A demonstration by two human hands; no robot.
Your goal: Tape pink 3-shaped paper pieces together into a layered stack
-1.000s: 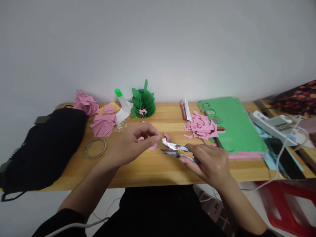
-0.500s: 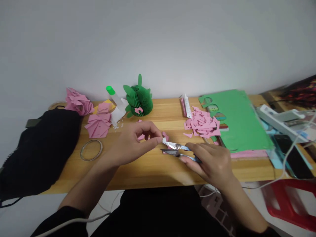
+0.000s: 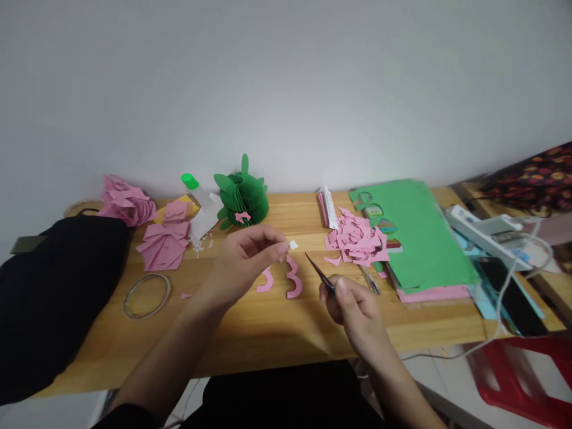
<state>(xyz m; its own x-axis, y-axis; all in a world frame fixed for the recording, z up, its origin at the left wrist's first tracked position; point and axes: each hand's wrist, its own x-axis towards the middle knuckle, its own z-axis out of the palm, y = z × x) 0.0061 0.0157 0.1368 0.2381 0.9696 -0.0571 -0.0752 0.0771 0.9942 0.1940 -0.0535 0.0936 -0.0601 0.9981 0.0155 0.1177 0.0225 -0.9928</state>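
Observation:
My left hand (image 3: 248, 262) pinches a small white paper piece (image 3: 294, 244) between thumb and fingertips, above the middle of the wooden table. To its right, my right hand (image 3: 355, 301) is wrapped round the scissors (image 3: 320, 273), whose blades look closed and point up and left, apart from the paper. Two pink curved paper shapes (image 3: 294, 279) lie below the fingertips of my left hand, one partly covered by that hand. Behind stands a green folded-paper ball (image 3: 244, 199) with green lobes and a pink paper flower (image 3: 242, 217) on its front.
Pink scraps (image 3: 360, 238), a white tube (image 3: 330, 208) and green sheets (image 3: 424, 238) lie to the right, beside a cutter (image 3: 370, 280). At left are a glue stick (image 3: 196, 189), pink folded papers (image 3: 165, 244), a tape ring (image 3: 147, 296) and a black bag (image 3: 67, 298).
The scissors have closed and turned, blades now angled up and away from the white paper. My right hand has moved lower, uncovering the pink curved shapes. The view has shifted slightly.

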